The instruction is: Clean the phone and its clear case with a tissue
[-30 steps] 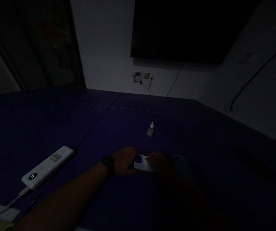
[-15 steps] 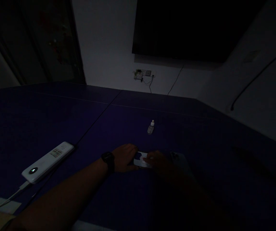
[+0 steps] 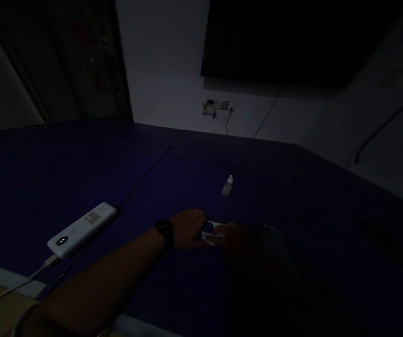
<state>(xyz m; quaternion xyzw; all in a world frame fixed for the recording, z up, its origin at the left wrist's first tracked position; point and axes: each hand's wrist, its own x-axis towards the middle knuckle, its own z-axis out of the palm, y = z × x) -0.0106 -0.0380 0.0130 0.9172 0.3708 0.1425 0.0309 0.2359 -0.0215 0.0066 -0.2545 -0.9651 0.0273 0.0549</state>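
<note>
A flat, pale phone case (image 3: 208, 239) with a dark rounded cutout at one corner lies on the dark blue surface between my hands. My left hand (image 3: 188, 229), a dark watch on its wrist, grips the case's left end between fingers and thumb. My right hand (image 3: 230, 236) bends over the right part of the case, thumb and index finger close together against it. Whatever small white thing is under those fingertips is too dim to make out. Just right of that hand lies a phone (image 3: 274, 238), back up with its camera lenses showing, partly lost in shadow.
A small dropper bottle (image 3: 227, 186) with a white top lies farther out. At left is a white power bank (image 3: 84, 229) with a lit display and a plugged-in cable (image 3: 24, 282). A large dark screen (image 3: 278, 42) hangs on the wall above sockets (image 3: 218, 105).
The whole view has shifted slightly, so things appear farther right. My right fingers have moved a little over the case; my left hand keeps its hold.
</note>
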